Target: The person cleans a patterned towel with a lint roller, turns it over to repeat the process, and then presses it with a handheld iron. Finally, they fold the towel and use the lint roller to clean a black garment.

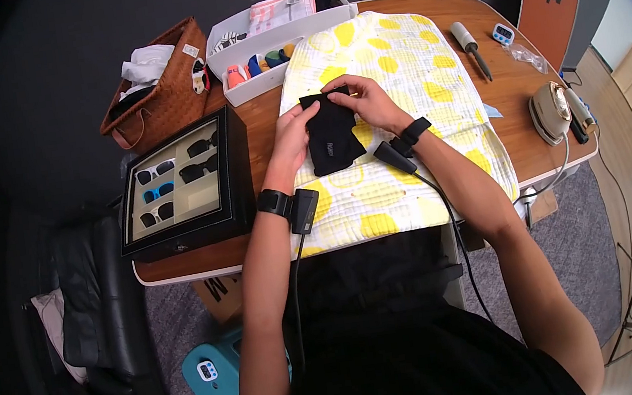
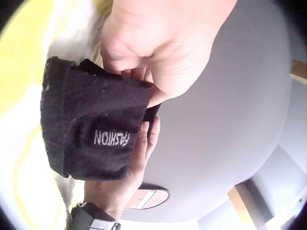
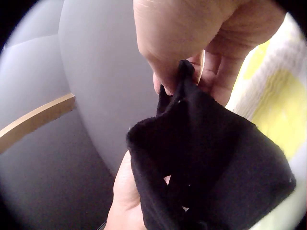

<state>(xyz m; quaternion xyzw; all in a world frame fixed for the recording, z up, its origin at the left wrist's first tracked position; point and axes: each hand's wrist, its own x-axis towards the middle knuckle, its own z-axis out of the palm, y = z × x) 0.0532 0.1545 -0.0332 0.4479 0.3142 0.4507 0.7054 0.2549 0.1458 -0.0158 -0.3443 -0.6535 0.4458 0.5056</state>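
Black fabric with small pale lettering, sock-like in shape, (image 1: 332,138) hangs or lies over the yellow-patterned white cloth (image 1: 375,198). At its upper left edge the left hand (image 1: 293,135) pinches it with thumb and fingers. My right hand (image 1: 372,104) pinches the upper right edge. In the left wrist view the black fabric (image 2: 96,120) shows the word FASHION, with the left hand (image 2: 163,43) above it and the right hand (image 2: 120,187) behind. The right wrist view shows the fabric (image 3: 225,158) with its top edge parted, held by the right hand (image 3: 201,38).
On the left stand a black case of sunglasses (image 1: 237,168) and a woven basket (image 1: 162,98). White boxes (image 1: 255,86) with folded items are at the back. A lint roller (image 1: 471,48), a blue-white timer (image 1: 503,34) and a small iron (image 1: 551,109) lie to the right.
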